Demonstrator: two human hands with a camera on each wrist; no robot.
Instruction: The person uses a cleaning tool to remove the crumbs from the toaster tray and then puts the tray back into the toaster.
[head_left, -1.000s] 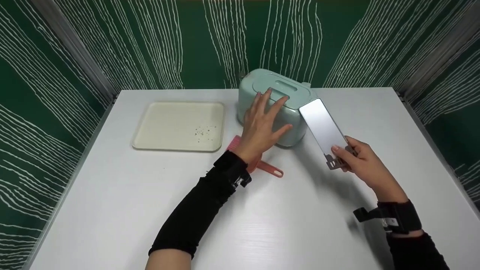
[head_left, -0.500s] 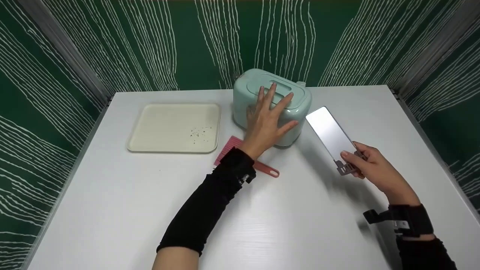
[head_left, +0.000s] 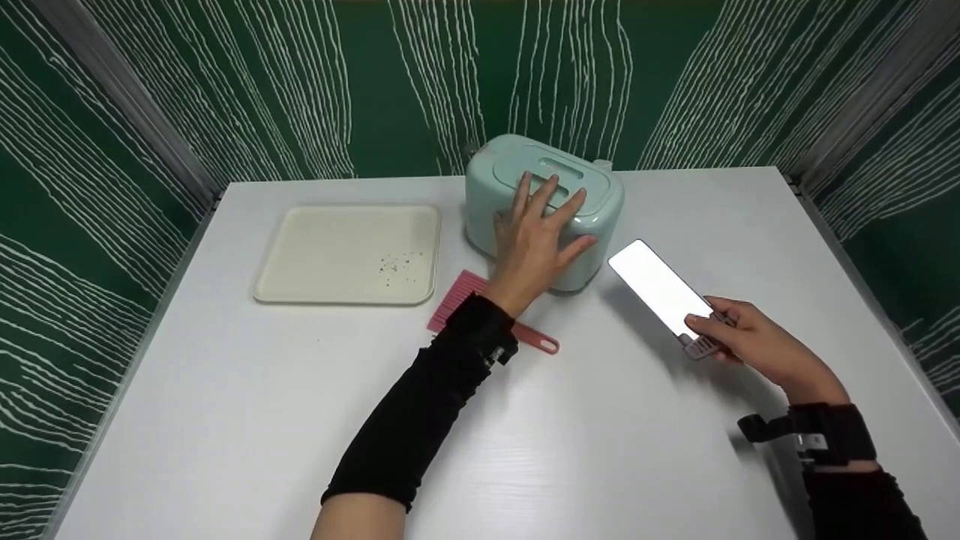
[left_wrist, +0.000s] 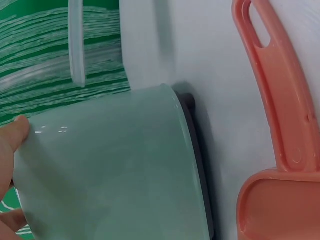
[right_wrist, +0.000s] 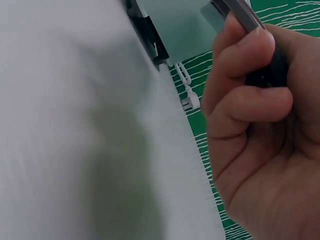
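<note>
A mint-green toaster [head_left: 486, 199] stands at the back of the white table. My left hand [head_left: 529, 247] rests on its near upper edge, fingers spread toward the slots; in the left wrist view, fingertips [left_wrist: 20, 127] show at the edge of the toaster's glossy side [left_wrist: 115, 165]. To the right, my right hand [head_left: 757, 345] pinches a flat metal crumb tray [head_left: 652, 285] by its grey slotted end, thumb on top. The tray's bright face tilts up, apart from the toaster. In the right wrist view, my curled fingers [right_wrist: 250, 105] wrap the crumb tray's dark end.
Left of the toaster lies a cream tray [head_left: 337, 217] with dark crumbs [head_left: 397, 264] on it. A small brush with pink bristles [head_left: 457, 296] and a red handle [head_left: 536, 339] lies under my left wrist. A white plug [right_wrist: 191, 101] hangs past the table edge.
The crumb tray in my right hand has moved right, away from the toaster, and lower, its face turning brighter. My left hand stays on the toaster, its fingers shifting slightly.
</note>
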